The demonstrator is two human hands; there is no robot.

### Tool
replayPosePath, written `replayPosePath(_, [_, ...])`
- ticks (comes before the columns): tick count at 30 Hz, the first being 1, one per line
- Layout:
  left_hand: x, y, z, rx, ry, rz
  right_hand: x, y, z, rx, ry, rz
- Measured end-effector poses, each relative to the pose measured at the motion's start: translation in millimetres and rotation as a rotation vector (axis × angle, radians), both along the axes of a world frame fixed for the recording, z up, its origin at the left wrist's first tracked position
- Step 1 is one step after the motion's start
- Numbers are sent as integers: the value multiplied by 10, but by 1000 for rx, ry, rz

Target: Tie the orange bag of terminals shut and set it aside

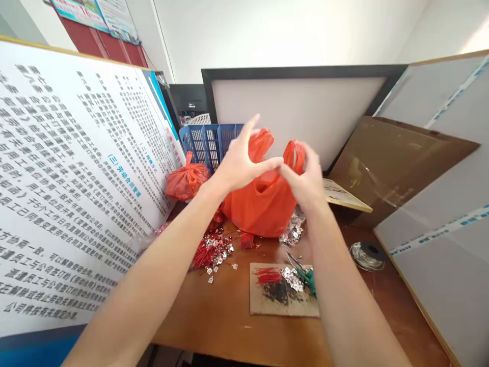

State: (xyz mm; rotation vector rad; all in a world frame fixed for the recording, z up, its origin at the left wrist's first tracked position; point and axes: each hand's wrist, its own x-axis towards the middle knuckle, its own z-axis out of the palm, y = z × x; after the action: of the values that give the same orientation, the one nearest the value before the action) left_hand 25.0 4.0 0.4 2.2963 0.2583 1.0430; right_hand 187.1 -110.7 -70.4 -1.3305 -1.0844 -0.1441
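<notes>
A full red plastic bag (260,209) stands on the wooden table, its two handle loops upright. My left hand (239,160) is at the left loop with thumb and index finger spread apart; its other fingers are partly hidden. The right loop is in my right hand (307,178), fingers curled behind it. Both thumb tips meet in front of the bag. Below lies a piece of cardboard (263,303) carrying red strings (267,275), small silver charms (292,279) and green-handled pliers (308,278).
Left of the bag are a tied red bag (187,181) and a pile of red tassels (204,253) with silver charms. A blue basket (212,145) stands behind. On the right are a wire spool (367,256) and a brown board (397,158). Printed panels (76,204) wall the left side.
</notes>
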Motion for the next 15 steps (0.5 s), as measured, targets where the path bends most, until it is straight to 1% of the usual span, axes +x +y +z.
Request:
replayPosePath(2, [143,59,-24,-36,58,-37,-111,174,-10,9,102,99])
replayPosePath(3, [185,83,-33,-36,77,-29,-147,248,-21,17,147,144])
replayPosePath(6, [183,117,-33,-4,50,90,-178,390,-59,75,292,182])
replayPosePath(9, [53,118,-8,-1,15,227,-178,414,-90,121,374,173])
replayPosePath(12, [-96,104,44,-19,39,306,-256,340,-96,101,345,178])
replayPosePath(15, [-205,36,127,-65,85,309,-419,232,-71,7,207,199])
